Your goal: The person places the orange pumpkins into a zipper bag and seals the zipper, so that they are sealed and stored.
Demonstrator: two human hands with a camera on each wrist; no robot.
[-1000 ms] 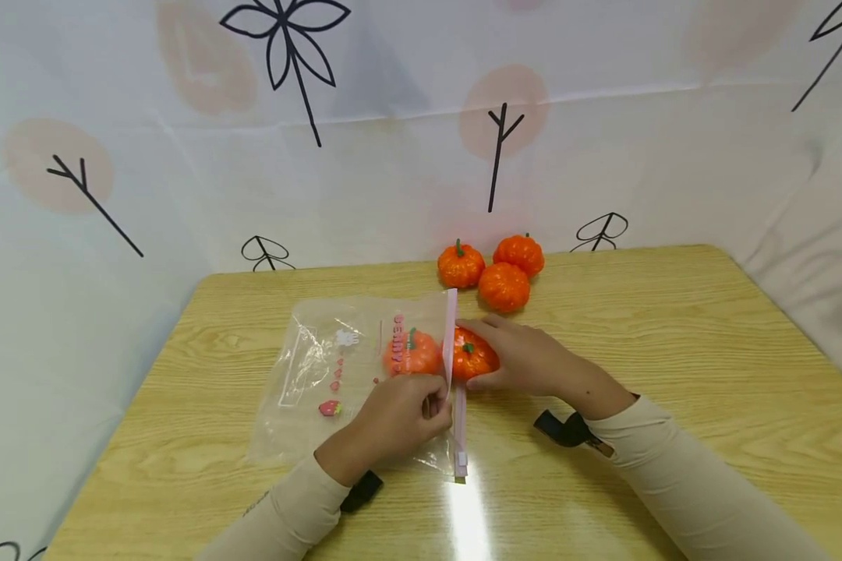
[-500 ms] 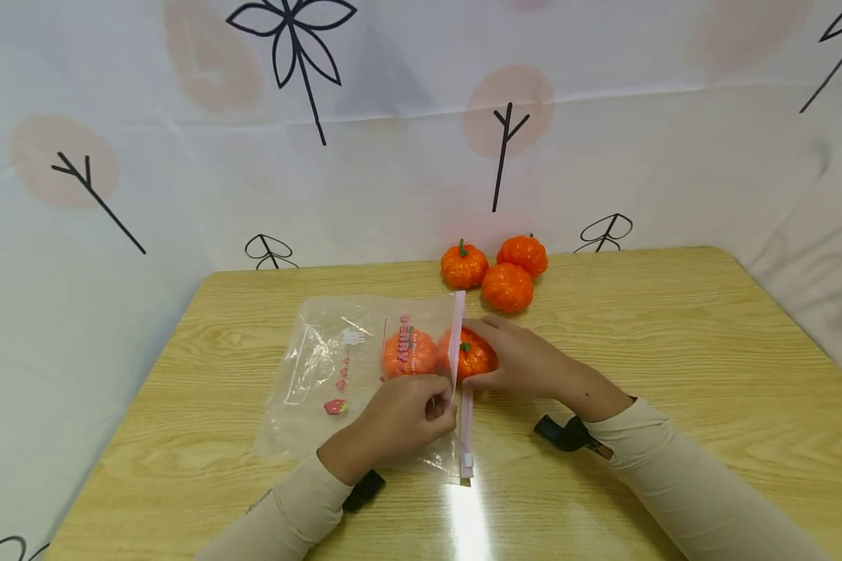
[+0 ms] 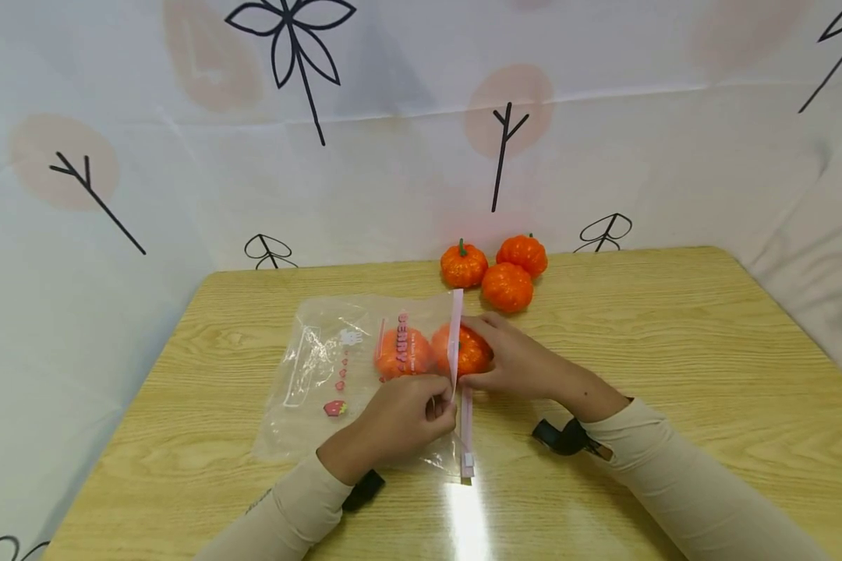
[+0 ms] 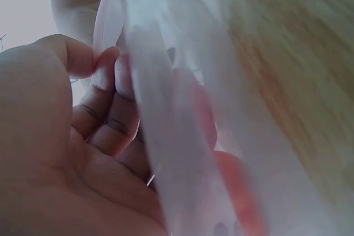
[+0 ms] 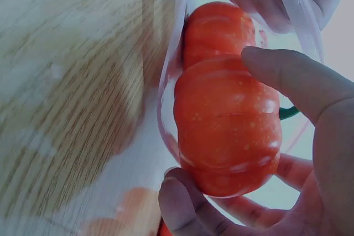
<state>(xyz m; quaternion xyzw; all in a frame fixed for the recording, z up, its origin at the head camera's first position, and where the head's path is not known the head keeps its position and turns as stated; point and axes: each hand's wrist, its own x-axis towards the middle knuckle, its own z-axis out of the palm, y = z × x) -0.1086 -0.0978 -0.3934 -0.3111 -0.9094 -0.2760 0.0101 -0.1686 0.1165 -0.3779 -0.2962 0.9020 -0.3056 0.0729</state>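
A clear zip bag (image 3: 309,432) with pink print lies on the table, its mouth with a pink zip strip (image 3: 456,323) facing right. My left hand (image 3: 400,413) pinches the upper edge of that mouth between thumb and fingers, lifting it. Inside the bag sits one small orange pumpkin (image 3: 401,354). A second pumpkin (image 5: 227,125), green-stemmed, is partly through the mouth and touches the first. My right hand (image 3: 522,358) grips this second pumpkin from the right, thumb on one side and fingers round the other, as the right wrist view shows.
Behind the bag, three more orange pumpkins (image 3: 507,287) stand grouped near the back edge of the wooden table (image 3: 638,327). A patterned white cloth (image 3: 393,179) hangs behind. The zip slider (image 3: 468,460) sits at the strip's near end.
My right hand has moved slightly left, pushing the second pumpkin further into the bag. The first pumpkin has shifted left inside. My left hand keeps its pinch on the bag's edge.
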